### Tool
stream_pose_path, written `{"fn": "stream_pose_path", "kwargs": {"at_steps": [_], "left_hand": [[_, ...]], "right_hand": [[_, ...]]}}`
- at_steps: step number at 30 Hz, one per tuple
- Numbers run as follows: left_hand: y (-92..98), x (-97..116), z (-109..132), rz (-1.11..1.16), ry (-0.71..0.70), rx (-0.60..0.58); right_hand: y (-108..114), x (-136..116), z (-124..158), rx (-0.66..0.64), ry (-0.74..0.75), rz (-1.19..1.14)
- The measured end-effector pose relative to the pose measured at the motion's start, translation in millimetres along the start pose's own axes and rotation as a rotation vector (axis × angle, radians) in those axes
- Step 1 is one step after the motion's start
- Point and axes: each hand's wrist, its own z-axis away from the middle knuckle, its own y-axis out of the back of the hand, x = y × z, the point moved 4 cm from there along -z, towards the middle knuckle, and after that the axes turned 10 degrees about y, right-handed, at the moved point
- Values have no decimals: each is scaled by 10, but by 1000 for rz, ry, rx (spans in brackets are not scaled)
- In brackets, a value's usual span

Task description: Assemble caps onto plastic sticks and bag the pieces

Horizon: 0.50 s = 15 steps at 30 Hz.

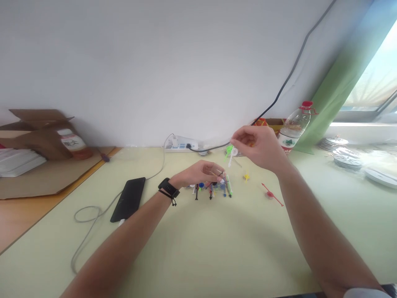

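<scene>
From my remote seat, my left hand (203,174) curls low over mixed plastic arrows (211,193) on the counter (204,248), probably because such thin pieces need fingertips. My right hand (262,145) bends its fingers together above a white arrow (230,159); I cannot tell whether either grips anything.

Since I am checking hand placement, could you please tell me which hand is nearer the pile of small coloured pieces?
Left. The left hand is at the pile, partly covering it in view; the right hand is raised off to its right.
</scene>
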Motion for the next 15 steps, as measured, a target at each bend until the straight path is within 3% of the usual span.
{"fn": "stream_pose_path", "kwargs": {"at_steps": [9,15], "left_hand": [[17,7,-6,8,-8,2],[-11,17,14,-22,13,-4]], "right_hand": [[-6,-10,26,-170,-37,-154],[-27,-59,23,-184,-2,-160]]}}
